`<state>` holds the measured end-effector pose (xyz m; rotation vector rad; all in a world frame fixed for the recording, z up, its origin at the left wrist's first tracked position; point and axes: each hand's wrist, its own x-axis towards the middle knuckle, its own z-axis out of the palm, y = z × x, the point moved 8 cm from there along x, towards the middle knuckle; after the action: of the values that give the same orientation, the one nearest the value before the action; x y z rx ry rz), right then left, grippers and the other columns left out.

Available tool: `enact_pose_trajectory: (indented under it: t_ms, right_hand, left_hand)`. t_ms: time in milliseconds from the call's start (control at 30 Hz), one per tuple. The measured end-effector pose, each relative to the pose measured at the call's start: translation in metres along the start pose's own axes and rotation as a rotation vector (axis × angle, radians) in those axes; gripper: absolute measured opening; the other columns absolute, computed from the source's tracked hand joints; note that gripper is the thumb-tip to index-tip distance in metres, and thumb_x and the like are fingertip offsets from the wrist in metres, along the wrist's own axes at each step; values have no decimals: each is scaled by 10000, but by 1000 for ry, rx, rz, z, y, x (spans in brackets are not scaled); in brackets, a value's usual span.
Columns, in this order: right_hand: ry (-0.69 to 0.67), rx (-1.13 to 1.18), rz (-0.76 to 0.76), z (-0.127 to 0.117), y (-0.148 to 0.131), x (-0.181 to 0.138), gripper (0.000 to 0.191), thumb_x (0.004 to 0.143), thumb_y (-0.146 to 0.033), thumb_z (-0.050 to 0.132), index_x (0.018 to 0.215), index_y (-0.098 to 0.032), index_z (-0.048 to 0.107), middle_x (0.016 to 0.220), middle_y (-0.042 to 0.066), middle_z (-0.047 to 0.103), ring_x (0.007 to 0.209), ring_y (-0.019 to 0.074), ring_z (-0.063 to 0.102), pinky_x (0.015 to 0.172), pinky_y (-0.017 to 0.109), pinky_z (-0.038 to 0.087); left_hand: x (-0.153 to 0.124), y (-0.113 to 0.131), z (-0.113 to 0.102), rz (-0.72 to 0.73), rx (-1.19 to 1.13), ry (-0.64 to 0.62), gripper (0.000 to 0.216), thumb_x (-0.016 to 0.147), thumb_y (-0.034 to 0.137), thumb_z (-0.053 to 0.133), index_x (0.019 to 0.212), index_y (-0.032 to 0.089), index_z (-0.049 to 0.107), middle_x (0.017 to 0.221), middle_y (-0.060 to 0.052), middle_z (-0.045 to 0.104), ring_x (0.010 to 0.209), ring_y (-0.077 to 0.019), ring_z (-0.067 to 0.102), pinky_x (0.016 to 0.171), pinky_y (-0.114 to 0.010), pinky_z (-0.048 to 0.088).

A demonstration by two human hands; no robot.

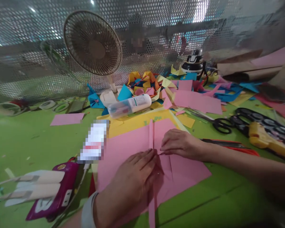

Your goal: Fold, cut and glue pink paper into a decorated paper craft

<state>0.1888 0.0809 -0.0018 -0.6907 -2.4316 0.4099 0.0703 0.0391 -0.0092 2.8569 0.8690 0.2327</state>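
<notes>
A large pink paper sheet (123, 142) lies on the green table, with a narrow pink paper strip (151, 134) running lengthwise over it and past its near edge. My left hand (135, 171), with a pale band at the wrist, lies with fingers stretched flat over the strip and sheet, hiding part of both. Right of the strip, my right hand (178, 144) is closed in a pinch low over the sheet. A thin dark tip shows at its fingertips, beside my left fingers; its kind cannot be made out. Yellow paper (137, 121) shows beneath the pink sheet.
Left are a phone (93, 141) and a purple device with white plugs (59, 190). A bottle (130, 106), a fan (93, 44) and coloured paper scraps (197, 99) stand behind. Black scissors (222, 125) and a yellow-handled tool (258, 136) lie right, near my right forearm.
</notes>
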Motion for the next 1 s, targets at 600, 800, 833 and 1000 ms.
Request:
enact_pose_trajectory:
  t_ms: [600,800,833,1000]
  right_hand:
    - [90,-42,508,4,24,-4,178,836,-288,572,695,-180,549,806,19,549,796,156,492,755,318,363]
    - [96,-90,543,1,24,-3,198,834,-333,572,710,-182,541,829,20,543,813,159,493,768,322,346]
    - [97,-95,551,0,24,-3,205,834,-342,574,709,-183,539,829,17,542,816,159,492,766,321,342]
    - [91,-90,573,-1,25,-4,220,826,-356,586,701,-184,529,826,5,539,821,157,486,773,321,330]
  left_hand:
    - [-6,7,11,34,85,-102,622,900,483,366,1409,150,234,1462,-115,249,1350,-265,184,1064,-468,275]
    - [-5,5,13,33,103,-109,639,896,502,358,1418,165,208,1455,-103,270,1342,-263,211,1055,-469,290]
    - [-5,5,13,30,104,-114,637,896,504,354,1418,168,210,1456,-100,270,1341,-261,215,1055,-465,291]
    - [-3,4,13,9,113,-129,647,893,530,332,1418,172,213,1457,-84,268,1332,-251,245,1058,-446,290]
